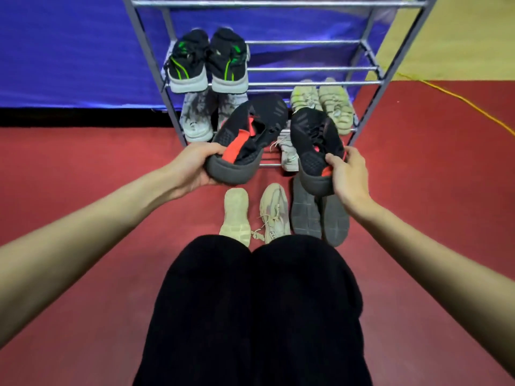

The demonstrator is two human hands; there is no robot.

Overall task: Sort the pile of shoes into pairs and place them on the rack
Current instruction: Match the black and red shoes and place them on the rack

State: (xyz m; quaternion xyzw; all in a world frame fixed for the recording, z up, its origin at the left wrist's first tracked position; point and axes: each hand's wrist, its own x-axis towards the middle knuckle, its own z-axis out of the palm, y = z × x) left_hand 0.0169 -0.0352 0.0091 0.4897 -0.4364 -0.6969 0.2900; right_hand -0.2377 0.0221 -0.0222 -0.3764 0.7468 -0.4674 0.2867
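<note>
The left hand (192, 168) is grasping the heel of 1 black-and-red shoe (245, 135), fingers curled round the sole, and the right hand (348, 176) is grasping the heel of the matching black-and-red shoe (315, 140). Both shoes are being held in the air just in front of the metal rack (367, 68), toes pointing toward it. On the rack, a black-and-green pair (209, 62) is sitting on a higher shelf, a grey-white pair (195, 118) and a pale yellow pair (331, 104) lower. On the red floor (83, 162), 2 beige shoes (273, 213) and 2 dark shoes with soles up (306, 213) are lying near the person's knees.
</note>
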